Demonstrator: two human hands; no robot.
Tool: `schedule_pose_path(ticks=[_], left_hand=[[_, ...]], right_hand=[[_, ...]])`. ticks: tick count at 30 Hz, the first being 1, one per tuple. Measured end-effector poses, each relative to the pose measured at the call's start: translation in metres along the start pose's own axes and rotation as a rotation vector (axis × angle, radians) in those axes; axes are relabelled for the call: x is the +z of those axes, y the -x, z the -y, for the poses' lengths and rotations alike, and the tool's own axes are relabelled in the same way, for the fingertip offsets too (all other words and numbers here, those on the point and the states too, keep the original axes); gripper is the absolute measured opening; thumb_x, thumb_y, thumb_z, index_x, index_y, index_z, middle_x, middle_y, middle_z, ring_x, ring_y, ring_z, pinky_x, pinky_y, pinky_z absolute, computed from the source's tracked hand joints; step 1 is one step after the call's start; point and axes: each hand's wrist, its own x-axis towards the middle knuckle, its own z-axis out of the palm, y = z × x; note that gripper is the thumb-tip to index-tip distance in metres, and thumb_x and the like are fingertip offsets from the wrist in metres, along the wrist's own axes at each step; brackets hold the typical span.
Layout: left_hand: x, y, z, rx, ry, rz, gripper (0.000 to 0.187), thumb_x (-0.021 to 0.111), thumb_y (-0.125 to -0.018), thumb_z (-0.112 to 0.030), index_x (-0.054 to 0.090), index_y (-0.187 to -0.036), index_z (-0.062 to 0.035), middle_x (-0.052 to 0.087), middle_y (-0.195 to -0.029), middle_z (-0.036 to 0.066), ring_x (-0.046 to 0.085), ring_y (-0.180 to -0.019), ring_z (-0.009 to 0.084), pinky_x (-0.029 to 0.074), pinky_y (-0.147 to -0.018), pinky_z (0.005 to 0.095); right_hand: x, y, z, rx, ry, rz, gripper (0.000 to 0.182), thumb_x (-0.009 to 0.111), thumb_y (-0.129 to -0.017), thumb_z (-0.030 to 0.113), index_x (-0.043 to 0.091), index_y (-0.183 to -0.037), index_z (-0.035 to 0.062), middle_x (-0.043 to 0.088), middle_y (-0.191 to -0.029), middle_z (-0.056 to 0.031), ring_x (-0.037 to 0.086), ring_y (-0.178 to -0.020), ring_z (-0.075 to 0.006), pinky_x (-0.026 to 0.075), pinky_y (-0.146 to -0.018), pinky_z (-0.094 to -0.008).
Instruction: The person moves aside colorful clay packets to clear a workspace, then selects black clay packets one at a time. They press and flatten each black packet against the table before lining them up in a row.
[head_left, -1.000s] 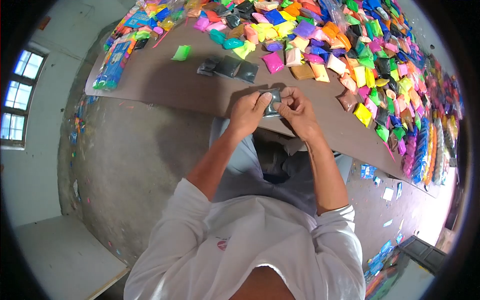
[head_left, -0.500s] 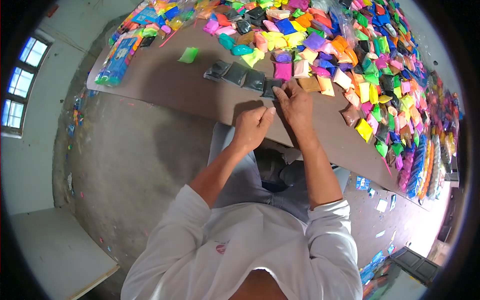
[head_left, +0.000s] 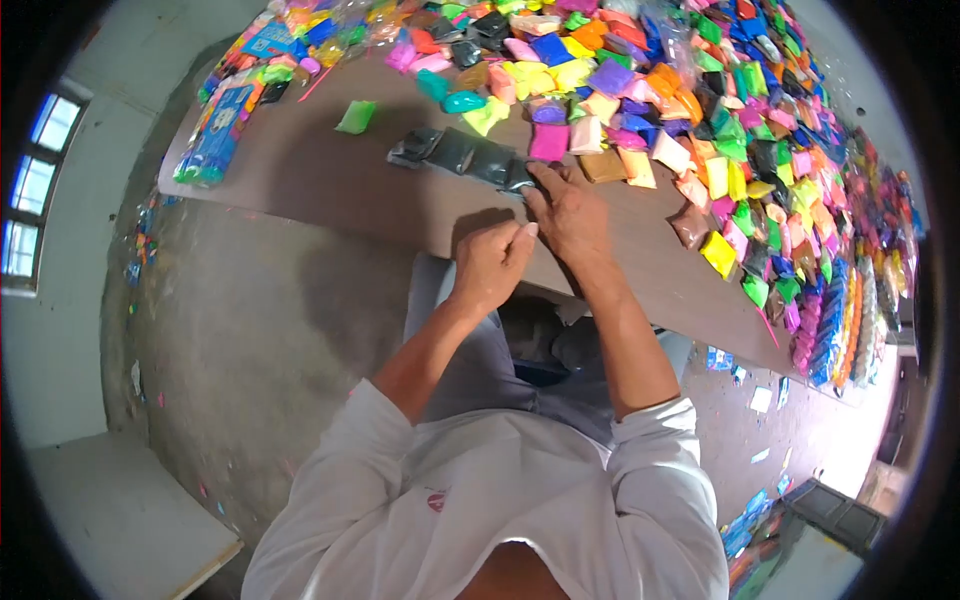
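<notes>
Dark filling is being enclosed by clear packets (head_left: 490, 162), which are lying in a row inward of the front edge of the bench (head_left: 250, 180). The right-end packet (head_left: 519, 179) is being touched by the right hand (head_left: 572, 210); whether it is being gripped cannot be told. The left hand (head_left: 490, 266) is being held apart, curled closed, near that edge. Coloured pieces are being contained in a labelled bag (head_left: 212, 145) at the front-left corner.

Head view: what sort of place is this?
Probably a workshop or packing room: a brown table heaped with colourful packets, long bagged bundles at its right end, and scraps littering the floor.
</notes>
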Motion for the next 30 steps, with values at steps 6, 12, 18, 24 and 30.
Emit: schedule_pose_path(ticks=[6,12,18,24,30], left_hand=[[0.005,-0.001,0.021,0.008,0.034,0.026,0.037,0.055,-0.097,-0.024,0.049,-0.072,0.0018,0.041,-0.06,0.014,0.035,-0.058,0.0166,0.037,-0.054,0.0366],[0.001,0.0,0.009,0.057,0.127,0.01,0.036,0.054,-0.098,-0.021,0.047,-0.07,0.0018,0.039,-0.059,0.008,0.036,-0.059,0.0133,0.036,-0.053,0.0328],[0.008,0.0,0.006,0.071,0.16,0.007,0.035,0.054,-0.098,-0.017,0.045,-0.068,0.0,0.038,-0.06,0.004,0.035,-0.058,0.0121,0.033,-0.052,0.0305],[0.013,-0.001,0.017,0.067,0.012,-0.05,0.034,0.054,-0.097,-0.016,0.045,-0.07,0.0014,0.036,-0.06,0.009,0.034,-0.058,0.0136,0.034,-0.052,0.0322],[0.009,-0.001,0.004,0.043,0.03,-0.047,0.032,0.054,-0.097,-0.016,0.047,-0.071,0.0018,0.037,-0.061,0.011,0.035,-0.058,0.0146,0.036,-0.054,0.0334]], right_hand=[[0.002,0.006,-0.007,0.051,-0.131,-0.052,0.028,0.066,-0.084,0.021,0.068,-0.11,0.009,0.064,-0.1,-0.017,0.062,-0.095,-0.0349,0.05,-0.081,-0.0421],[-0.053,0.053,-0.038,0.085,-0.114,-0.485,0.021,0.066,-0.086,0.012,0.069,-0.105,0.0041,0.067,-0.096,-0.0169,0.062,-0.091,-0.0333,0.049,-0.082,-0.0407],[-0.176,0.085,-0.129,0.325,0.544,-0.754,0.033,0.07,-0.083,0.029,0.066,-0.102,0.0021,0.067,-0.094,-0.0168,0.059,-0.087,-0.0377,0.046,-0.08,-0.0455],[-0.215,0.082,-0.183,0.559,0.593,-0.391,0.041,0.077,-0.072,0.033,0.066,-0.098,0.0019,0.069,-0.088,-0.0178,0.061,-0.082,-0.0399,0.047,-0.076,-0.0471],[-0.208,0.078,-0.187,0.573,0.291,-0.46,0.037,0.074,-0.077,0.025,0.068,-0.102,-0.001,0.07,-0.09,-0.0155,0.066,-0.079,-0.0306,0.051,-0.074,-0.0386]])
